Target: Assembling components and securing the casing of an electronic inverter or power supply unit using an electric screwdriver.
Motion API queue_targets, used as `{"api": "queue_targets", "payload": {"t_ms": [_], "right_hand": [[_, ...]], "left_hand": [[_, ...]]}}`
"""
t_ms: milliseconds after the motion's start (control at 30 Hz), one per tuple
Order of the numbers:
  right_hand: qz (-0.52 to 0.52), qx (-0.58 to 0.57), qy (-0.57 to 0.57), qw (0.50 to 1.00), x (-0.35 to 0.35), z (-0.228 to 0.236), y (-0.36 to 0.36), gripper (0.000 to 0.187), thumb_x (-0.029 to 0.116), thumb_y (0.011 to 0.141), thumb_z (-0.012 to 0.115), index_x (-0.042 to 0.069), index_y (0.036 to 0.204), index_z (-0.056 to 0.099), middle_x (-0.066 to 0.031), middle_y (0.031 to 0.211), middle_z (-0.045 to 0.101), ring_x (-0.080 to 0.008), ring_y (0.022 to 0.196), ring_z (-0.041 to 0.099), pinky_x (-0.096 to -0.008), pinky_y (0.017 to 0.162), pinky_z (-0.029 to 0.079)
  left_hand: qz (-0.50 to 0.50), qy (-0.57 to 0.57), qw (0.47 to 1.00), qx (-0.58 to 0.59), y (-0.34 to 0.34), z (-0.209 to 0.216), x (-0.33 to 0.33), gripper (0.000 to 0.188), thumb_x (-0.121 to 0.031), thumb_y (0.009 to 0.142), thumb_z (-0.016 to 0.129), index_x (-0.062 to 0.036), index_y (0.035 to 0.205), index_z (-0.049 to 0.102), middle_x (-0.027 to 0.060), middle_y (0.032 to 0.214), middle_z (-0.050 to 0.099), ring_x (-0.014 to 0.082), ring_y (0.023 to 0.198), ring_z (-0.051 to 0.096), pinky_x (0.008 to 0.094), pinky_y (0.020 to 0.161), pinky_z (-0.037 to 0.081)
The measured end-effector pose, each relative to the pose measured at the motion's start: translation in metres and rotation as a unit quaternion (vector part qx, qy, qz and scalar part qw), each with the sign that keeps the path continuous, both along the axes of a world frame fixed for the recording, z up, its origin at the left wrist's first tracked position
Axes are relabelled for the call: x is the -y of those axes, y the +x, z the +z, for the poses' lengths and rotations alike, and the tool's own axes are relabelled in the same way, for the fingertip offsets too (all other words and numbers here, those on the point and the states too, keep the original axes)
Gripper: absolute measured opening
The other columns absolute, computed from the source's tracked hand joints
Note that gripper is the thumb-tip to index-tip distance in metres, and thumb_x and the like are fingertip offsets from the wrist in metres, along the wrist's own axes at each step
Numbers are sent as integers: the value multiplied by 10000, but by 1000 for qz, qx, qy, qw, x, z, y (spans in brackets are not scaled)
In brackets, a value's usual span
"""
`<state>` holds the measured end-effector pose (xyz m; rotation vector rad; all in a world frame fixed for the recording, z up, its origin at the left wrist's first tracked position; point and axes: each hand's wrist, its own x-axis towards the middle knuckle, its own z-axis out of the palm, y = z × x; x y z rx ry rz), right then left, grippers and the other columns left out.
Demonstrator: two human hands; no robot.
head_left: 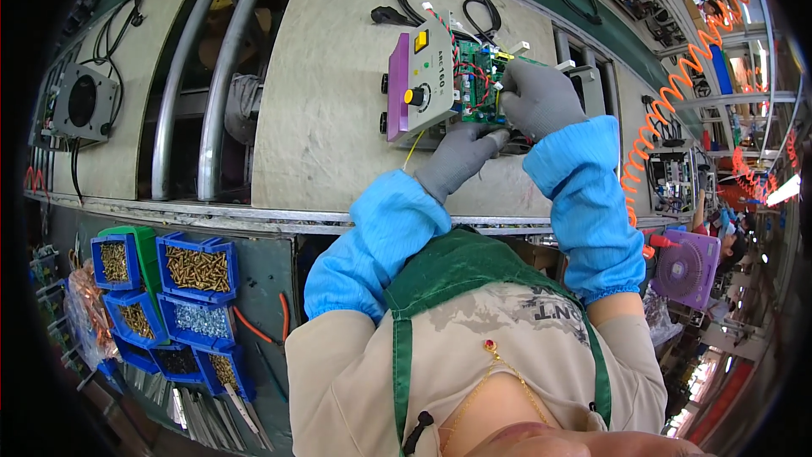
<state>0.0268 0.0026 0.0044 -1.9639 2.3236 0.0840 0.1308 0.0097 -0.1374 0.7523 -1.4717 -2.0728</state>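
My right hand [541,101] curls over the welding machine [434,89] circuit board [485,59]; my left hand [461,161] is at its near side. Fingers bent — whether pinching, I can't tell.

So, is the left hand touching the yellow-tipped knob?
Apart. The head view shows bare front panel between the yellow-tipped knob and the gloved left hand, lower right.

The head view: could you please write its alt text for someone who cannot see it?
A person's gloved right hand is over a green circuit board in an open electrical unit on a pale workbench, the gloved left hand at the unit's near edge. Blue bins of small hardware stand at lower left; an orange coiled line hangs at right.
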Motion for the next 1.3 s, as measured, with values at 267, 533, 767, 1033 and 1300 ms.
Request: {"api": "queue_targets", "payload": {"t_ms": [267, 533, 767, 1033, 1300], "right_hand": [[-99, 140, -71, 983, -18, -7, -10, 173, 135, 744, 612, 21, 870, 579, -107, 718, 612, -208, 661, 608, -331, 632, 479], [-74, 93, -13, 993, -8, -4, -13, 169, 132, 732, 605, 17, 853, 579, -107, 719, 606, -211, 673, 600, -323, 654, 484], [-73, 105, 0, 992, -7, -4, -11, 166, 132, 729, 606, 27, 854, 580, -108, 736, 609, -209, 683, 606, -324, 659, 485], [-54, 93, 32, 994, -2, 2, -11, 152, 113, 730, 610, 25, 847, 570, -93, 710, 600, -188, 649, 593, -313, 631, 480], [-40, 118, -10, 992, -3, -6, -12, 152, 105, 722, 619, 24, 846, 583, -99, 705, 604, -189, 645, 594, -313, 617, 478]], "left_hand": [[-10, 2, 1000, -14, 0, 7, 0, 383, -314, 857, 568, 30, 1012, 635, 112, 779, 643, 161, 705, 606, 307, 658, 488], [-17, -8, 1000, 17, -2, 2, 2, 421, -360, 853, 561, 22, 1015, 632, 118, 790, 648, 173, 725, 622, 311, 678, 494], [-22, 0, 1000, 9, -3, 0, 3, 419, -366, 849, 561, 25, 981, 632, 110, 767, 636, 172, 709, 617, 312, 649, 493], [-13, 0, 1000, -16, -2, 1, 3, 391, -344, 848, 573, 21, 977, 631, 111, 762, 634, 174, 699, 614, 318, 636, 494], [-7, -12, 1000, -4, -1, 11, 5, 395, -368, 840, 583, -1, 977, 633, 135, 764, 636, 205, 713, 625, 337, 640, 494]]}}
